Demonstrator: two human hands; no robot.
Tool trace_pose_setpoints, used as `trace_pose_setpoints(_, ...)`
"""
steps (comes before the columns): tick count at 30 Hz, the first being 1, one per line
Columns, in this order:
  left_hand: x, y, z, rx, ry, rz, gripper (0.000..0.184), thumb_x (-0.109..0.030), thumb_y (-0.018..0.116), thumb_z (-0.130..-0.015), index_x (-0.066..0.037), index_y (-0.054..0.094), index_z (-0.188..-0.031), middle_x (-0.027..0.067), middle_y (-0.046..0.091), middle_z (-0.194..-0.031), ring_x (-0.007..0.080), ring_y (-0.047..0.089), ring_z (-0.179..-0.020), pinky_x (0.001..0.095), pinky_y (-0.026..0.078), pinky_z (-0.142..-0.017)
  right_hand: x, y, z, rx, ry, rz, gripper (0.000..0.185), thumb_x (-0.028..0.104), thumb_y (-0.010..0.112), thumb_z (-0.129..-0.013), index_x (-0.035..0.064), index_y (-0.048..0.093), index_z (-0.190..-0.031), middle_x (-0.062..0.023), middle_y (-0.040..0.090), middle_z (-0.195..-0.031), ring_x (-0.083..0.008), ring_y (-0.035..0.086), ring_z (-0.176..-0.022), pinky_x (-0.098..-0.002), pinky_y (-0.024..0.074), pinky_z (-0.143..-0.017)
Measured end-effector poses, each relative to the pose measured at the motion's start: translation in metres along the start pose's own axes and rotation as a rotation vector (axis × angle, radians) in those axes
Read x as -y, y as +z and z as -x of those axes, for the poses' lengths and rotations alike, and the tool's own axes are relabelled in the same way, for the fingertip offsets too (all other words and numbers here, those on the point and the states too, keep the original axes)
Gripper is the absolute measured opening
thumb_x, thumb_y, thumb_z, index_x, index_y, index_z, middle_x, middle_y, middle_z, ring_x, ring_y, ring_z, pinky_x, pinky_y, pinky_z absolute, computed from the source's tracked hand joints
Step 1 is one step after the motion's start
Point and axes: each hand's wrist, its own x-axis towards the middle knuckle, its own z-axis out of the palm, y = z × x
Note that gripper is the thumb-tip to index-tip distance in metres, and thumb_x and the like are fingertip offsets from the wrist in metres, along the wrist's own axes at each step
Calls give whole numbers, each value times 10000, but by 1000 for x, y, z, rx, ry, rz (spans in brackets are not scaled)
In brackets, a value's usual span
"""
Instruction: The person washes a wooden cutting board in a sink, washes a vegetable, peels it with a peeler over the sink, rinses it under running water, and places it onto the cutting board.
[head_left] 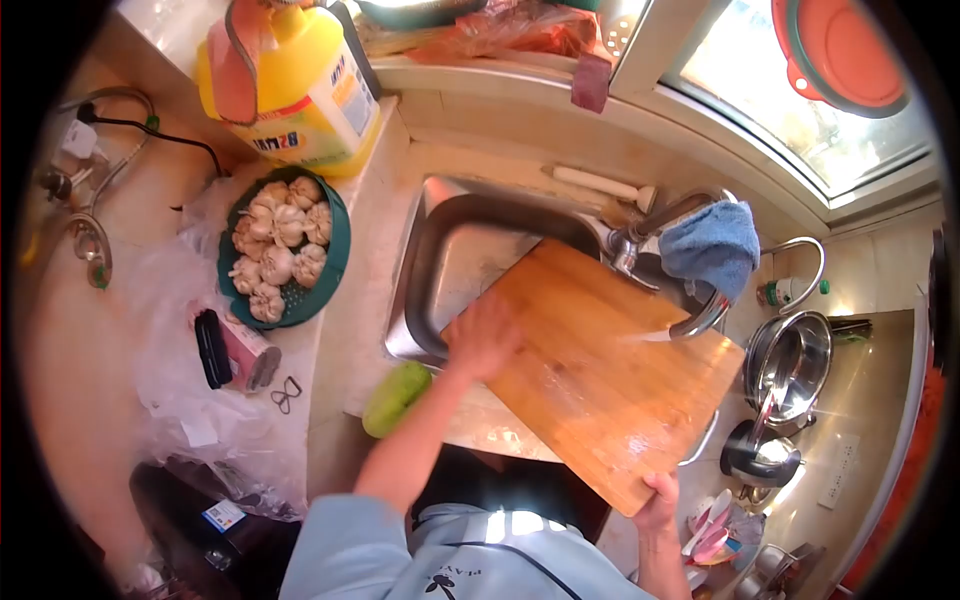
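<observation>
A wet wooden cutting board [590, 370] lies tilted over the right part of the metal sink [425, 235], under the faucet [625, 250]. My right hand [660, 500] grips the board's near right corner, thumb on top. My left hand [485, 335] rests on the board's left part, fingers somewhat blurred and apart, holding nothing that shows. Below my left forearm's side, a green vegetable [397, 398] sits on the counter edge by the sink. A blue cloth [712, 245] hangs over the faucet.
Left of the sink stand a green basket of garlic [335, 280] and a yellow jug [310, 90]. Metal bowls [790, 365] and a kettle [762, 455] are at the right. A plastic bag [170, 370] covers the left counter. A white tube [600, 185] lies behind the sink.
</observation>
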Motion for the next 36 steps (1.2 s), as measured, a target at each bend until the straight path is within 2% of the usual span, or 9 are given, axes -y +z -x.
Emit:
trace_pose_setpoints(2,38,13,-41,165,-379,414,588,-495,451,-953,-141,425,-1422,123,523,-1397,389,431,-1307,612,238,-1099,17,-2,19,-23,-28,20,684,66,594,-717,-27,401,-1367,-167,564,-1243,-290,601,-1100,-421,520,-937)
trace_pose_setpoints(5,-11,-23,-57,105,-512,365,585,-504,430,-961,-129,435,-1411,136,507,-1411,393,452,-1287,615,240,-1097,25,4,31,-37,-36,15,698,81,608,-711,-45,397,-1364,-181,561,-1259,-303,600,-1107,-426,518,-939)
trace_pose_setpoints(10,-145,-44,-40,7,64,219,664,-469,483,-930,-112,380,-1481,121,289,-1569,318,201,-1469,561,153,-1169,2,-10,18,-29,38,-1,588,44,614,-724,-54,486,-1290,-153,603,-1212,-280,609,-1102,-415,501,-961)
trace_pose_setpoints(20,-284,-68,-10,-113,830,510,519,-390,489,-955,-94,493,-1382,98,464,-1461,277,361,-1400,511,280,-1134,-15,16,4,-84,13,27,520,9,621,-702,-15,535,-1214,-113,619,-1115,-261,628,-1031,-412,522,-925)
trace_pose_setpoints(24,-199,-67,-66,21,566,423,503,-420,534,-921,-98,550,-1307,118,568,-1326,293,513,-1238,445,408,-1011,-12,-18,34,-110,2,11,661,15,643,-668,-40,467,-1303,-139,594,-1204,-288,608,-1096,-421,506,-957)
trace_pose_setpoints(27,-94,-57,-112,205,-21,303,553,-488,596,-872,-115,572,-1280,140,663,-1150,288,624,-1056,434,462,-883,-6,-32,60,-115,-41,20,719,31,638,-652,-55,432,-1336,-164,577,-1242,-304,599,-1127,-429,502,-963)
trace_pose_setpoints(29,-40,14,-141,-137,-338,210,578,-551,611,-848,-99,630,-1208,134,647,-1179,254,598,-1110,449,412,-952,1,-29,68,-120,-74,45,722,66,643,-665,-84,427,-1337,-190,579,-1250,-321,606,-1128,-434,518,-952)
trace_pose_setpoints(32,-122,-42,-134,-364,161,333,532,-568,634,-832,-87,705,-1046,129,694,-1033,258,644,-998,427,420,-927,2,-26,64,-96,-89,11,687,44,628,-690,-85,427,-1334,-183,583,-1246,-313,600,-1138,-426,512,-955)
trace_pose_setpoints(36,-182,-88,-171,-63,153,122,431,-496,686,-814,-68,724,-855,112,682,-746,313,654,-796,440,422,-866,3,-28,59,-111,-34,47,738,51,647,-681,-39,391,-1368,-166,560,-1261,-282,585,-1145,-403,484,-968)
